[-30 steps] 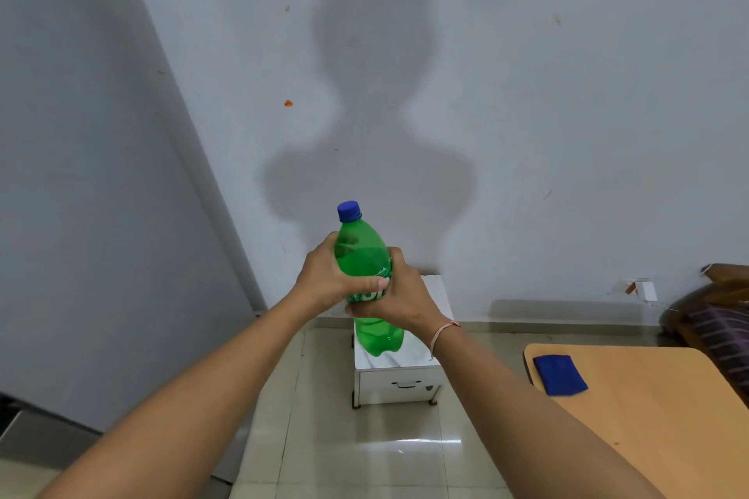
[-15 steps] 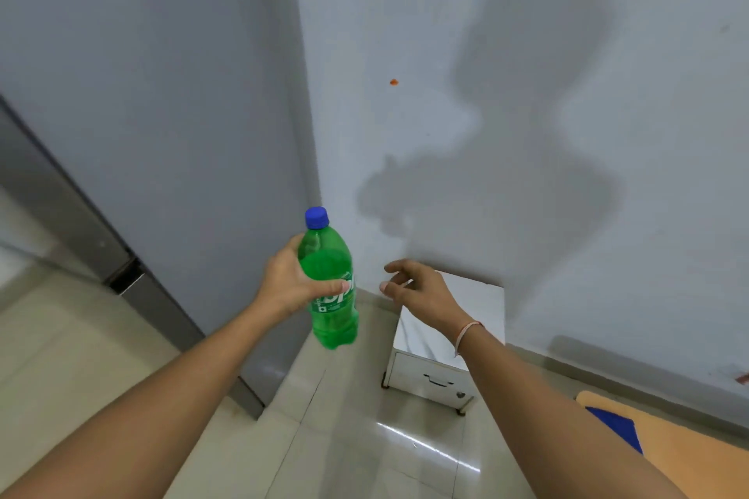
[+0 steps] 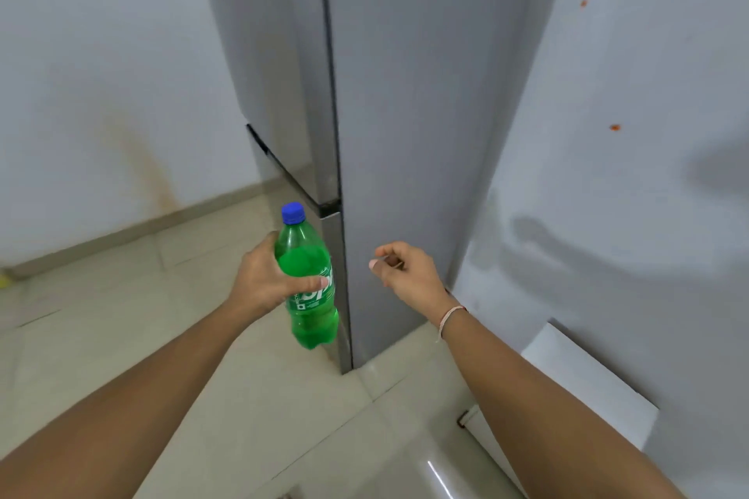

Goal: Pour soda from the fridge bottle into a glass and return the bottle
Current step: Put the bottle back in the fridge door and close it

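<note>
The view has swung left since a second ago: the wooden counter with the blue cloth has gone out of sight, and the tall grey metal fridge (image 3: 389, 134) now fills the middle of the picture, its doors closed. A second ago both hands were wrapped round the green plastic soda bottle with the blue screw cap (image 3: 310, 280); half a second ago the right hand had let go, and it remains off the bottle now.

The left hand (image 3: 263, 284) grips the bottle round its middle, fingers curled behind and the thumb laid across the label, holding it upright in the air just in front of the fridge's near corner, at the level of the lower door. The right hand (image 3: 405, 271) hangs free beside it, fingers loosely curled and holding nothing, close to the fridge's side panel but apart from it.

This reads as the return leg of the task. No glass is in view, so whether soda has been poured cannot be checked here. The free right hand seems ready to pull a door open, which must happen before the bottle can go in.

The bottle is capped. Green liquid fills it to about the shoulder, with a clear gap under the neck. A low white cabinet (image 3: 587, 385) stands against the wall at the right.
</note>
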